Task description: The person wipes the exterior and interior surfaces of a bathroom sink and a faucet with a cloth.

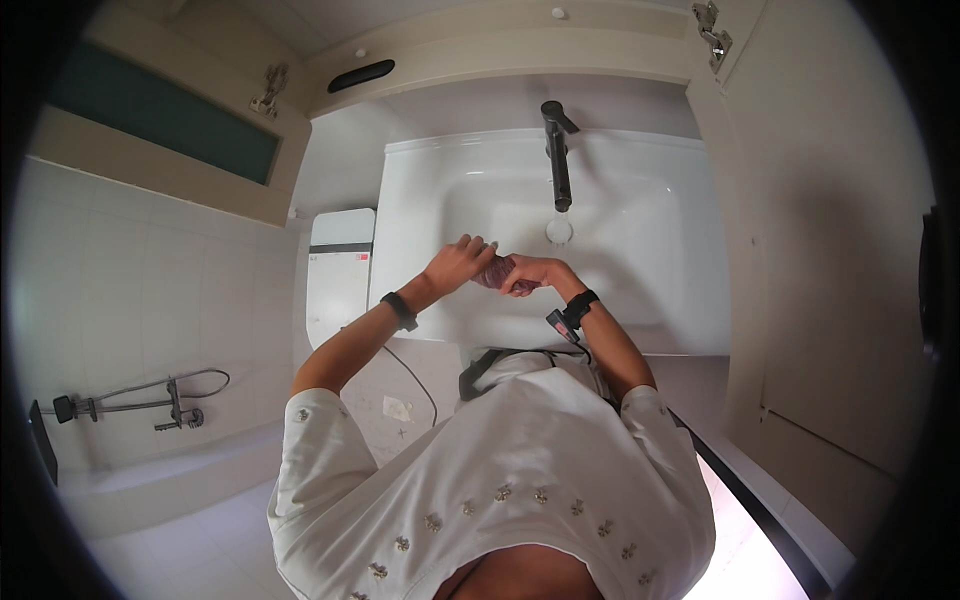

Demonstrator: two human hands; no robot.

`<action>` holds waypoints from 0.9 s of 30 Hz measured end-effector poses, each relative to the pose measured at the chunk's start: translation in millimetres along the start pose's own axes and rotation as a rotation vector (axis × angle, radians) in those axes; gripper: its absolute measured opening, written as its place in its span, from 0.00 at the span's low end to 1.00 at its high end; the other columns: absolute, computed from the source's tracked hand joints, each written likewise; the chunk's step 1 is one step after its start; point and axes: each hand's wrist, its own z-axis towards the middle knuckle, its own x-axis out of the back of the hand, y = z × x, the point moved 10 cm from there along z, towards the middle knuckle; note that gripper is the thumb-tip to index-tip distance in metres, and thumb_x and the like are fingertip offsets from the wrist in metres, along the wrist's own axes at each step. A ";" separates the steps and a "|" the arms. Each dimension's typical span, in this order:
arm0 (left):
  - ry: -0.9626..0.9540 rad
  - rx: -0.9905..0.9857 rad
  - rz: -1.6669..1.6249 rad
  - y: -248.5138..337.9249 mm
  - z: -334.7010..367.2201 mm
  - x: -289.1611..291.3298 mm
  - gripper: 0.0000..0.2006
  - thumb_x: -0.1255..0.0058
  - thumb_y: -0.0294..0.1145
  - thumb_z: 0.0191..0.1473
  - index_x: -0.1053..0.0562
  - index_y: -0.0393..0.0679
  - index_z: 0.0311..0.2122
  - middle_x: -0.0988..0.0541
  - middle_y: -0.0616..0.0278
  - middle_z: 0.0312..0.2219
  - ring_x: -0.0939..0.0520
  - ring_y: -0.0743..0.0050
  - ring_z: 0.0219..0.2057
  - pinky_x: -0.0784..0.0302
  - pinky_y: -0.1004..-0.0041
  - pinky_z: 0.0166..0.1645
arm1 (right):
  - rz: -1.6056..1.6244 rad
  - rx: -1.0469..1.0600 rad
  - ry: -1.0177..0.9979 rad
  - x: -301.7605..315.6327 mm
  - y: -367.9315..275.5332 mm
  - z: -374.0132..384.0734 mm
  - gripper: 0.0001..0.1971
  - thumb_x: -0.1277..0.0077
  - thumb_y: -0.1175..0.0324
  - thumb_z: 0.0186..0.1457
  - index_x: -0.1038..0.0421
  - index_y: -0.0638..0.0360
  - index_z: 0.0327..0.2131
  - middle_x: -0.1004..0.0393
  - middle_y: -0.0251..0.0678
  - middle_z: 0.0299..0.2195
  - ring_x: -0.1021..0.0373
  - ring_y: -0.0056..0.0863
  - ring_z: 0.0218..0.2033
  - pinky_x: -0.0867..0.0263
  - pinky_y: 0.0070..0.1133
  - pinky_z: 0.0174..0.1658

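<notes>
A dark reddish-purple bundle with pale streaks (pixel 493 272), which looks like a crumpled cloth, is between my two hands above the near side of the white sink (pixel 620 310). My left hand (pixel 460 262) is closed round its left end, knuckles up. My right hand (pixel 533 271) grips the other end, with fingers wrapped round it. Part of the bundle is hidden under my fingers. Beyond my hands stands a dark grey tap (pixel 560 165), its spout over the round white drain plug (pixel 560 232).
Open cabinet doors flank the sink, the right one (pixel 820 240) tall and close. A white lidded bin or appliance (pixel 340 275) stands left of the sink. A hand shower (pixel 180 405) hangs on the left wall. A thin cable (pixel 410 375) hangs below my left arm.
</notes>
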 end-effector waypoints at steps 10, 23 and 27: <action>-0.543 0.244 -0.199 -42.9 31.1 -83.5 0.07 0.38 0.24 0.39 0.21 0.37 0.27 0.17 0.52 0.24 0.14 0.55 0.28 0.17 0.63 0.33 | -0.774 0.176 0.838 32.0 -32.7 -4.8 0.12 0.39 0.70 0.43 0.26 0.64 0.32 0.20 0.47 0.27 0.22 0.42 0.27 0.26 0.32 0.33; -0.712 0.713 -0.952 -31.9 -0.1 -146.4 0.07 0.38 0.28 0.34 0.21 0.38 0.23 0.20 0.61 0.19 0.21 0.73 0.19 0.28 0.75 0.23 | -1.158 0.298 0.976 43.2 -21.9 -20.8 0.11 0.43 0.75 0.43 0.28 0.56 0.34 0.21 0.46 0.28 0.23 0.48 0.32 0.27 0.39 0.35; -0.753 0.720 -1.083 -18.8 0.8 -153.4 0.07 0.36 0.29 0.34 0.21 0.39 0.21 0.21 0.64 0.18 0.22 0.75 0.18 0.30 0.76 0.21 | -1.185 0.236 0.958 49.6 -13.3 -25.6 0.13 0.42 0.75 0.42 0.28 0.55 0.36 0.21 0.46 0.28 0.23 0.48 0.33 0.27 0.38 0.36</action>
